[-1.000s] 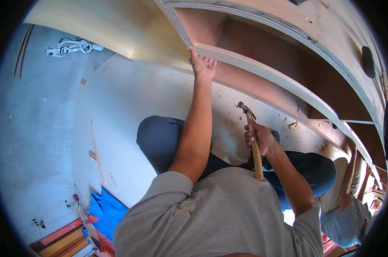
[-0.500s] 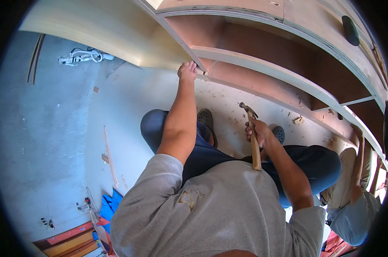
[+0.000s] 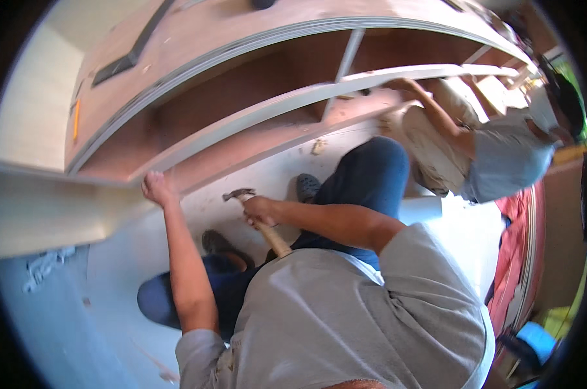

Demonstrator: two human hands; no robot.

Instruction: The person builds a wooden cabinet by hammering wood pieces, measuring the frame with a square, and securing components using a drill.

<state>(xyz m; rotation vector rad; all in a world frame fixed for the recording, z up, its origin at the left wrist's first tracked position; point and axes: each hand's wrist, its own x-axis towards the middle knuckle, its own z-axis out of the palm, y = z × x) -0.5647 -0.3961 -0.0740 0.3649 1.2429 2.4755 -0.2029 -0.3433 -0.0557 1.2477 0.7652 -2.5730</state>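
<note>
A long, low wooden cabinet [image 3: 254, 120] with open compartments runs across the scene in front of me. My left hand [image 3: 158, 188] is closed at its lower left corner, with the fingers against the edge of the front rail; the fingertips are partly hidden. In my right hand [image 3: 261, 212] is a claw hammer [image 3: 277, 241], gripped around its wooden handle just below the head. The metal head points up and to the left, and the handle's end reaches my shirt. I squat close to the cabinet.
At the right a co-worker [image 3: 510, 155] crouches by the cabinet, one arm reaching to its rail. A dark angled bar [image 3: 131, 55] and an orange pencil-like stick [image 3: 77, 120] lie on the cabinet top. Wood scraps [image 3: 318, 146] litter the floor. A white tool [image 3: 47, 264] lies left.
The view has swung to the right, bringing more of the co-worker and the cabinet into sight. My left hand stays at the cabinet corner; the hammer stays in my right hand, tilted further left.
</note>
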